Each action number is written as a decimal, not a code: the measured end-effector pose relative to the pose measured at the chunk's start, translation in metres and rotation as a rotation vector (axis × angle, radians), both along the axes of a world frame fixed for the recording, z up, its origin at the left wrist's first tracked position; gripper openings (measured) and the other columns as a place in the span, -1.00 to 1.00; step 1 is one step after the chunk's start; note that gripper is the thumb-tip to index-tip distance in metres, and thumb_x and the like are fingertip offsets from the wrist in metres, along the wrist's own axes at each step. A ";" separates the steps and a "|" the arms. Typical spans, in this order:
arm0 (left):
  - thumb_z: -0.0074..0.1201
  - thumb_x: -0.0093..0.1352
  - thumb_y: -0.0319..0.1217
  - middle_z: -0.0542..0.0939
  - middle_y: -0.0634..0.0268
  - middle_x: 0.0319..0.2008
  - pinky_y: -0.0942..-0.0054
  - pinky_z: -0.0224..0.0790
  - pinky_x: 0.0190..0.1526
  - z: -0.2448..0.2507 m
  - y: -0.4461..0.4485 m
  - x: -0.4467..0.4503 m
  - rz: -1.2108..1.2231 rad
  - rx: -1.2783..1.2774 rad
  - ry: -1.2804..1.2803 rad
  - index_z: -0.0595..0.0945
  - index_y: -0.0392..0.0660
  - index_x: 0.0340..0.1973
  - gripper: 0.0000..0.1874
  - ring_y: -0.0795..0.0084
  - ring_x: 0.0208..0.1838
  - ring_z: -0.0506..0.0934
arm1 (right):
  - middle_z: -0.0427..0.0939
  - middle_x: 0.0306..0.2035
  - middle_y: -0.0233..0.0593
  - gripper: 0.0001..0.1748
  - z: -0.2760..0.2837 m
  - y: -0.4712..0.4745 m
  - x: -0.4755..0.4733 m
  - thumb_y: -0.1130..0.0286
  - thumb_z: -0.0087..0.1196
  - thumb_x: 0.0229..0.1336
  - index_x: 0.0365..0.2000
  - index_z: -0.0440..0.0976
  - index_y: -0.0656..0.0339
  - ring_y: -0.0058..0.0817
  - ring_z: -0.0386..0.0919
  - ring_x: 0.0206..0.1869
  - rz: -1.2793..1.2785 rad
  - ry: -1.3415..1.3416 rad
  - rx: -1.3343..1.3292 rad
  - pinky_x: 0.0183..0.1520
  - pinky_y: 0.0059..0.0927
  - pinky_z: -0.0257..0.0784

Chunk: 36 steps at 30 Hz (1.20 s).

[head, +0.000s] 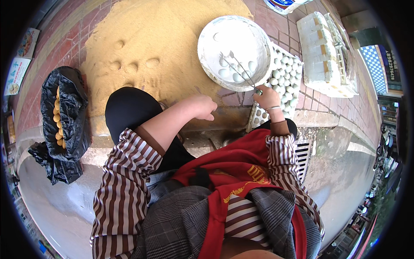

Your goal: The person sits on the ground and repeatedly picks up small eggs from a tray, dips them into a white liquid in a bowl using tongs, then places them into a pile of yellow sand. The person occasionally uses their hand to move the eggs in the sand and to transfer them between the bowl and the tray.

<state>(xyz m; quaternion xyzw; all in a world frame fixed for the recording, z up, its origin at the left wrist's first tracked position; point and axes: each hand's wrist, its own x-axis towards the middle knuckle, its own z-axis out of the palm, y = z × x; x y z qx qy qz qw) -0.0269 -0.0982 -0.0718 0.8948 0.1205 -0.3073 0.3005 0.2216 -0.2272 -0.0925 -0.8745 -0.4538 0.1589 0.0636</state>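
Observation:
My right hand (267,98) grips the handle of metal tongs (241,69), whose two thin arms stand apart over a round white basin (207,73). Several pale eggs (237,77) sit in the basin, some beside the tongs' arms; glare washes out its upper part. My left hand (204,107) hangs with bent fingers above the kerb, near the edge of a spread of yellow-brown powder (174,48), and no object shows in it. Egg-shaped lumps and hollows mark the powder. Right of the basin, a tray of pale eggs (282,81) lies partly under the basin's rim and my right hand.
At the far left stands a black plastic bag (69,110) with several brown-coated eggs (58,118). White foam boxes (315,55) are at the right, and a white bucket (284,5) at the top. A drain grate (302,157) lies beyond my right forearm. The kerb (317,118) crosses before me.

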 end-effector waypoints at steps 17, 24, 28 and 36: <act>0.12 0.31 -0.16 0.56 0.06 -0.10 0.12 0.40 -0.02 -0.004 0.002 -0.001 -0.012 0.009 0.010 0.56 -0.08 0.02 -0.58 0.04 0.01 0.52 | 0.65 -0.26 -0.08 -0.51 -0.041 -0.004 0.017 0.09 0.14 -0.12 -0.10 0.59 -0.04 -0.12 0.61 -0.16 -0.026 0.072 0.009 -0.06 -0.19 0.51; 0.12 0.33 -0.15 0.55 0.09 -0.09 0.13 0.39 -0.01 -0.003 0.001 -0.002 -0.007 0.013 0.016 0.56 -0.07 0.03 -0.58 0.06 0.02 0.52 | 0.65 -0.23 -0.08 -0.51 -0.029 0.006 0.002 0.09 0.13 -0.13 -0.10 0.59 -0.08 -0.12 0.61 -0.14 -0.046 -0.109 -0.098 -0.05 -0.18 0.50; 0.12 0.32 -0.16 0.55 0.09 -0.08 0.13 0.39 0.00 -0.002 0.001 -0.002 0.001 0.014 0.042 0.56 -0.07 0.02 -0.58 0.06 0.03 0.51 | 0.65 -0.23 -0.07 -0.52 -0.028 0.006 0.006 0.05 0.14 -0.14 -0.11 0.60 -0.13 -0.13 0.61 -0.14 -0.052 -0.032 -0.079 -0.07 -0.15 0.51; 0.12 0.32 -0.15 0.56 0.09 -0.10 0.12 0.39 0.00 -0.004 0.001 0.000 -0.025 0.026 0.021 0.57 -0.08 0.01 -0.58 0.06 0.02 0.52 | 0.65 -0.29 -0.07 -0.53 -0.024 -0.001 -0.009 0.09 0.14 -0.14 -0.13 0.61 -0.06 -0.12 0.62 -0.20 0.047 -0.051 -0.019 -0.09 -0.17 0.51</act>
